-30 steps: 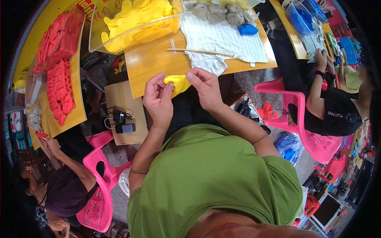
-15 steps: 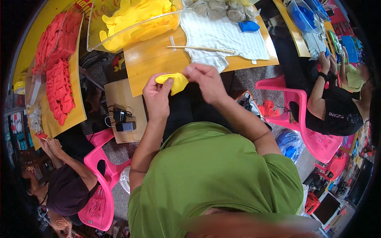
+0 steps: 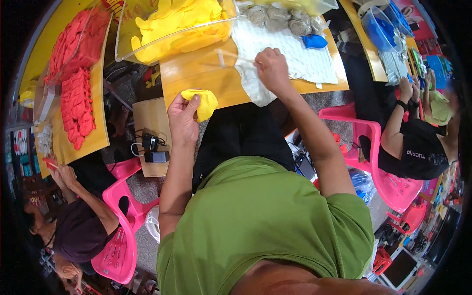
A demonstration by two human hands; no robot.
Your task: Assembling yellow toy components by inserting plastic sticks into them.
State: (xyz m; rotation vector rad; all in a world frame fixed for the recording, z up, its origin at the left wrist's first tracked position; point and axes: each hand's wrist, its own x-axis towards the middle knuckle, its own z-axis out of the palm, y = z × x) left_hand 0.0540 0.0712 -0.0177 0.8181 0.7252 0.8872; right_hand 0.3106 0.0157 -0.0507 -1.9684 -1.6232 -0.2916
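My left hand pinches a small yellow fabric piece between thumb and fingers, just off the table's front edge. My right hand is closed round a thin wooden stick above a white cloth. The stick's left end is blurred, and the part inside my fist is hidden. Beyond my hands, a clear plastic bin holds many similar yellow pieces. A blue fabric piece lies on the cloth beside small clear bags of greyish stuff.
My wooden table ends just before my lap. Left, another table carries red fabric pieces and a person in dark clothing works there. A person in black sits at right. Pink chairs flank me; a cardboard box stands below.
My right hand has left the yellow piece, moved forward and right, and taken hold of the stick on the cloth. My left hand has shifted slightly left and down, still holding the yellow piece.
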